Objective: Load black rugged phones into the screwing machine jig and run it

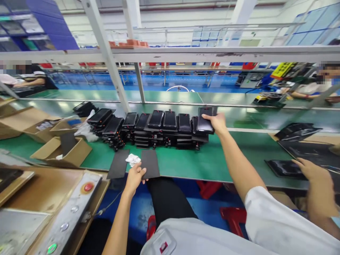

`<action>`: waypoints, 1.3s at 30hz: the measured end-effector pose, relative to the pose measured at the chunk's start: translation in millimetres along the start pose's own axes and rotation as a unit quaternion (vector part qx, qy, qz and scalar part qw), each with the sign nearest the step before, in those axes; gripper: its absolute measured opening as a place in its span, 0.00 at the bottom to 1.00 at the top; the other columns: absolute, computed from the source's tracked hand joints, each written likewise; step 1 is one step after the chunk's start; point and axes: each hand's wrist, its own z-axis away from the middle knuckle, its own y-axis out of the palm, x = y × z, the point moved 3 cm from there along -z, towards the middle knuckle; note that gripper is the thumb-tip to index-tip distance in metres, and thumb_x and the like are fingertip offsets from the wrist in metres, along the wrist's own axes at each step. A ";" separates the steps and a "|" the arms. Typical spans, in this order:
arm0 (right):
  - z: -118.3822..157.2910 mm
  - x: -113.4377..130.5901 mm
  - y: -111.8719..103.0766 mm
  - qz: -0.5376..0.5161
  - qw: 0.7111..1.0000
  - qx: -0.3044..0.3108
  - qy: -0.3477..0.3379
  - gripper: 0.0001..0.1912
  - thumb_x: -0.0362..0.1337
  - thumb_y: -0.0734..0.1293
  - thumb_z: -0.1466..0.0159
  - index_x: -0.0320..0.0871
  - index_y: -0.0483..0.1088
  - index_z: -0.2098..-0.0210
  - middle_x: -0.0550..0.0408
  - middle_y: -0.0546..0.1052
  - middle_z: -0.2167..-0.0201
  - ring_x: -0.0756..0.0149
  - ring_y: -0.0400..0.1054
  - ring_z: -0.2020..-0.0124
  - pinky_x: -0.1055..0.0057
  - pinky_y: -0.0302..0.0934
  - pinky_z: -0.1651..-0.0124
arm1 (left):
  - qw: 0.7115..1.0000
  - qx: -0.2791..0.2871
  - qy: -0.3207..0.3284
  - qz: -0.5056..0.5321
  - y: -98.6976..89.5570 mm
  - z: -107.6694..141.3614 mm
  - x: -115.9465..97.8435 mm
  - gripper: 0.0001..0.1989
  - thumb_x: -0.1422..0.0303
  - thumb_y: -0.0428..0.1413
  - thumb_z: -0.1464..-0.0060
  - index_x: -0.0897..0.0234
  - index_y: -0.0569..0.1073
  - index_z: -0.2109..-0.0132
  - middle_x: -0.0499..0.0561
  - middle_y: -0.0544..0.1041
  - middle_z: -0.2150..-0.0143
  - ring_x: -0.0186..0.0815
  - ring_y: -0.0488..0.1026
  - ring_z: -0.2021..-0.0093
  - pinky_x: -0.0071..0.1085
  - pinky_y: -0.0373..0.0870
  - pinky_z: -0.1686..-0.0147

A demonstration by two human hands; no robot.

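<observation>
At the right end of a row of stacked black devices [170,120], my right hand [217,122] grips a black device [205,122] with the thumb across its front. My left hand [135,175] is low at the front edge of the green table [186,156], its fingers curled by a crumpled white cloth [133,159] and the edge of a dark flat sheet [150,163]. Whether those fingers hold anything is too small to tell. Another dark sheet [118,164] lies left of the cloth.
Open cardboard boxes [63,152] and a clear plastic bag [89,129] stand at the left. A control panel with a red button [87,187] is at the lower left. On the right, another person's hand [313,171] touches a black device [285,168]. A metal post [108,56] rises behind the stacks.
</observation>
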 end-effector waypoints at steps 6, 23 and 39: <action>86.5 21.7 -4.5 -0.102 0.984 0.139 0.054 0.42 0.46 0.84 0.58 0.40 0.72 0.47 0.48 0.82 0.65 0.59 0.75 0.72 0.65 0.71 0.70 | 0.998 -0.006 -0.041 0.054 -34.7 -0.6 7.4 0.35 0.68 0.65 0.52 0.80 0.66 0.39 0.41 0.70 0.80 0.34 0.69 0.85 0.29 0.62 0.85; 246.6 -50.7 194.5 0.180 0.892 0.414 -0.015 0.45 0.50 0.73 0.40 0.55 0.53 0.28 0.47 0.78 0.47 0.45 0.73 0.47 0.59 0.63 0.47 | 0.979 -0.172 -0.004 0.109 -40.9 141.9 -6.2 0.45 0.54 0.68 0.51 0.51 0.60 0.30 0.56 0.80 0.48 0.39 0.79 0.69 0.26 0.70 0.82; 217.0 -59.3 233.2 0.124 0.912 0.358 -0.155 0.11 0.37 0.70 0.34 0.43 0.80 0.54 0.49 0.77 0.52 0.61 0.68 0.48 0.65 0.59 0.40 | 0.961 -0.176 -0.070 0.203 -10.2 173.9 35.7 0.44 0.51 0.69 0.55 0.55 0.65 0.34 0.54 0.84 0.50 0.54 0.80 0.47 0.43 0.81 0.51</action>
